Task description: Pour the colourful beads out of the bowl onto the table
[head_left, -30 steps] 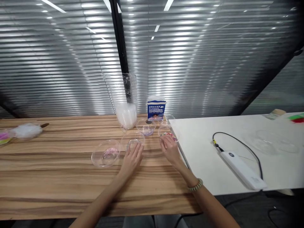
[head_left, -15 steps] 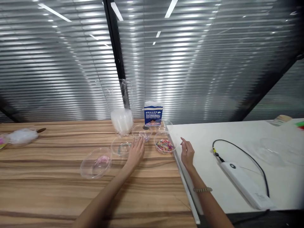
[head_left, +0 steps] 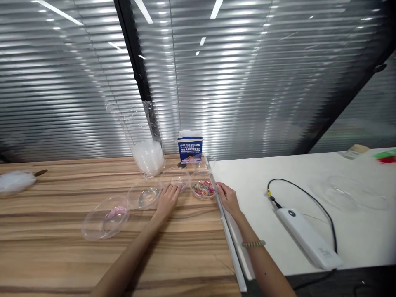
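Observation:
My left hand reaches over the wooden table with its fingers bent together at the near rim of a clear plastic bowl; its thumb is hidden. Another clear bowl with small multicoloured pieces stands to the right. My right hand pinches this bowl's right rim. Left of my left hand is a clear bowl with a pale ring-like shape at its bottom. Farther left, a clear bowl with pink contents sits nearer to me.
Behind the bowls stand a blue and white box and a bagged stack of white translucent bowls. A white plastic bag lies far left. On the white table to the right are a white power strip, a black cable and clear plastic pieces.
My right hand has moved left onto the rim of the bowl with multicoloured pieces. My left fingers have curled at the clear bowl's rim. The view has shifted slightly.

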The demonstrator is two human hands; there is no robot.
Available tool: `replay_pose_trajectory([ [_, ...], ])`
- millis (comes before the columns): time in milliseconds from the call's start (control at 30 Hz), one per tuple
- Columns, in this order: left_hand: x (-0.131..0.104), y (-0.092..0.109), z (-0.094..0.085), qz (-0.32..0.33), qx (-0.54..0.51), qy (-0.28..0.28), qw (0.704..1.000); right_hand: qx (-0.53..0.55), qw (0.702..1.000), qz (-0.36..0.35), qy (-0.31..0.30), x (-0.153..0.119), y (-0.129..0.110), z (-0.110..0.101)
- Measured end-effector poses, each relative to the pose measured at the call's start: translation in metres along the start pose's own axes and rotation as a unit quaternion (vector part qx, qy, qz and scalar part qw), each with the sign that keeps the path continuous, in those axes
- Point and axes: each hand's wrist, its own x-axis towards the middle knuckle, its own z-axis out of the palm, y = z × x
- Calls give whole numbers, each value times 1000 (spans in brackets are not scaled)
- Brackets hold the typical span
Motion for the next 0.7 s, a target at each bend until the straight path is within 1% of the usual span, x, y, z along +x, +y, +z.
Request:
replay_pose_trajectory([
  [100,-16,-2,-6,2,-1,27,1000,3,1000,-1,2,-1,-1,-1],
  [200,-31,-11,-11,-11,4,39,999,3,1000,-6,1,-3,-3,-2],
  [333,-42,-25,-14,-78,10,39,996,13,1000,-13,-15,-7,-10,-1],
  [433,-43,-29,-12,-120,2,72,990,27,999,-26,-37,-10,-15,0],
  [500,-43,-26,-10,-122,-17,106,987,33,998,-37,-48,-11,-18,1],
  [567,-42,-18,-9,-108,-48,125,985,37,997,-49,-52,-13,-23,2],
  [633,-41,-7,-11,-83,-90,123,985,42,996,-63,-50,-15,-28,3],
  [700,-40,5,-15,-55,-140,101,983,56,995,-68,-41,-17,-34,3],
])
